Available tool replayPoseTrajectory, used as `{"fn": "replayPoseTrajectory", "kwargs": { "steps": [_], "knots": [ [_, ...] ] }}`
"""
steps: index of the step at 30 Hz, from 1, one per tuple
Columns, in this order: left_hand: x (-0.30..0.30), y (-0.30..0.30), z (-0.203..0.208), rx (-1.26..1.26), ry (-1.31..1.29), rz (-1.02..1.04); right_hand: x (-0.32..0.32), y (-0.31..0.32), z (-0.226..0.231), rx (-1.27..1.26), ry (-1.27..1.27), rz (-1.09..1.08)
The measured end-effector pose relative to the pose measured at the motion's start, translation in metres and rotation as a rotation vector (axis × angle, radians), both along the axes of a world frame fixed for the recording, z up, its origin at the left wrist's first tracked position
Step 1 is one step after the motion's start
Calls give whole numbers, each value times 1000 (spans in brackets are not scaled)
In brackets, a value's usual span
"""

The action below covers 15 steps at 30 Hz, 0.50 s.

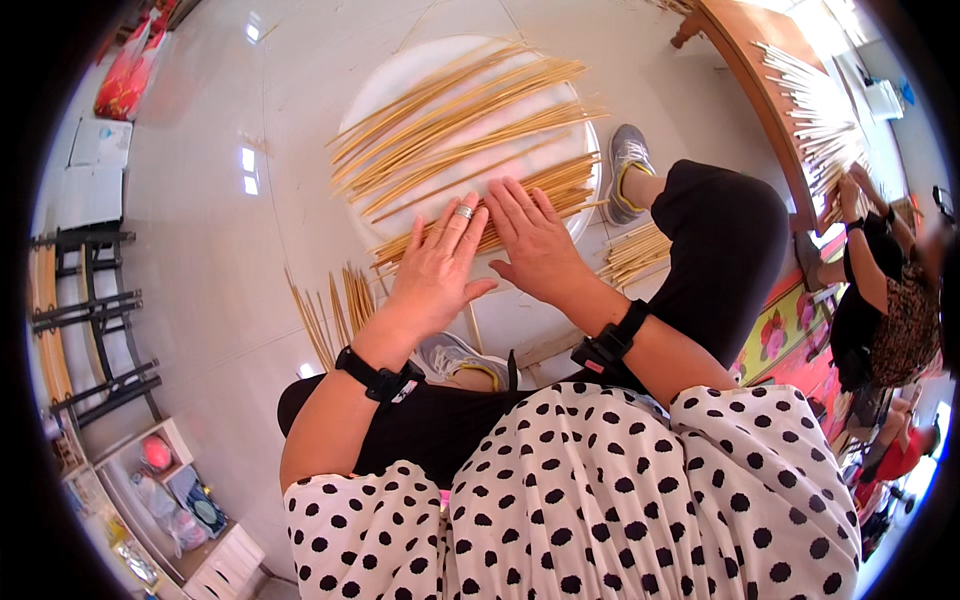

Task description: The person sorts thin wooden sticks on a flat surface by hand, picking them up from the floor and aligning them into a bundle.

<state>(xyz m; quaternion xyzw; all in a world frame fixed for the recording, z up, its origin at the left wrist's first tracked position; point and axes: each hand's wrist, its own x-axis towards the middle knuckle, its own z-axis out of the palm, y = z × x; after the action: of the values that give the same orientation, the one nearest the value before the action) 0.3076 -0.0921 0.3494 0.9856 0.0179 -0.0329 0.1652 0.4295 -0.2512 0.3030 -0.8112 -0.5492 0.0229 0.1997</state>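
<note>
Near sticks: a loose row of thin, tan, woody-looking sticks on the near part of a round white counter, running left to right with their right ends angled toward the far side.
Left hand: palm down over the near sticks; the fingers are stretched out, slightly spread and wrapped around nothing; one wears a silver ring.
Right hand: just beside the left hand and laid flat in the same way, fingers extended across the near sticks without clasping them; the two thumbs point toward each other (how hard either hand presses, I cannot tell).
Far sticks: similar tan sticks in looser bands, some ends jutting past the edge of the round counter.
Handling: each stick looks light, fairly stiff and dry, apt to roll or slide under a palm; a single one would probably snap if bent hard.
Where to hold: a gathered row seems best taken around its middle, or with two hands set well apart; the thin ends look likely to splay.
Beside the round counter: left sticks at the near left, and right sticks near a grey shoe.
Farther right: a brown counter carries a fan of pale sticks, with a co-worker's hand at their near end.
</note>
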Motion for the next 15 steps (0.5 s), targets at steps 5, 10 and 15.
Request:
{"fn": "replayPoseTrajectory", "kwargs": {
  "steps": [5,10,15],
  "knots": [
    [22,-2,29,-18,-65,-70,0,4,-15,94,-4,-23],
    [62,-27,28,17,-85,-151,2,5,-30,311,122,12],
    [82,-38,15,47,-61,-155,-1,10,-36,423,255,-32]
  ]
}}
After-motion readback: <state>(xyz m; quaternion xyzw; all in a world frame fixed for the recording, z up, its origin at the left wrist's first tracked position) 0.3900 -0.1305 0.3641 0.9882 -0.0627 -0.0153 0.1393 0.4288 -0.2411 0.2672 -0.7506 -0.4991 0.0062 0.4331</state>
